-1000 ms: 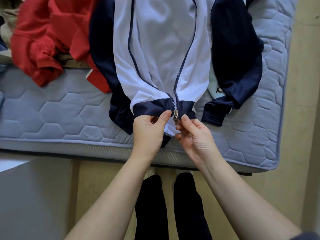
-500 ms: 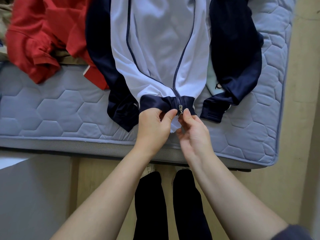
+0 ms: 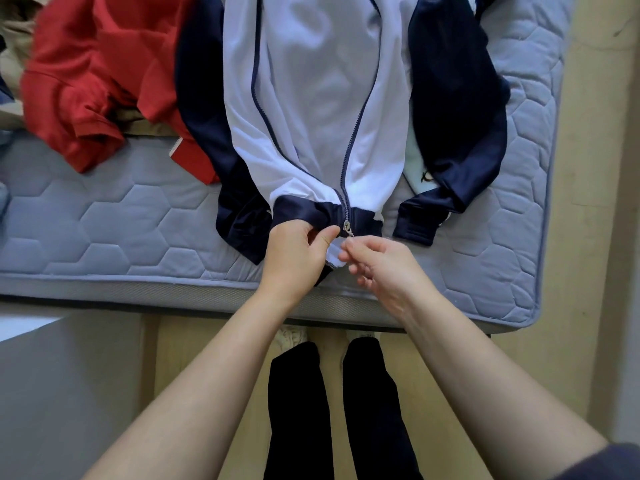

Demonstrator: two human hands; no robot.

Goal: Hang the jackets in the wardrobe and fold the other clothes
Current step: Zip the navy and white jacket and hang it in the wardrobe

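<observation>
One jacket (image 3: 311, 98), white-bodied with two navy sleeves, lies flat on the bed's quilted mattress (image 3: 104, 230), near the edge closest to the person. One red garment (image 3: 97, 81) is heaped beside it, its edge touching the nearer sleeve (image 3: 207, 133), and one tan garment (image 3: 17, 29) shows partly beneath the red one. Two bare hands reach in from below, forearms extended and converging on the hem. The left hand (image 3: 296, 254), knuckles up, pinches the navy hem band (image 3: 301, 213) between thumb and curled fingers. The right hand (image 3: 384, 268) pinches the jacket with thumb and forefinger at the bottom end of the zipper, just below the metal zipper pull (image 3: 348, 230). The jacket's long axis runs away from the person, hem pointing toward them, with the zipper closed along the visible front.
</observation>
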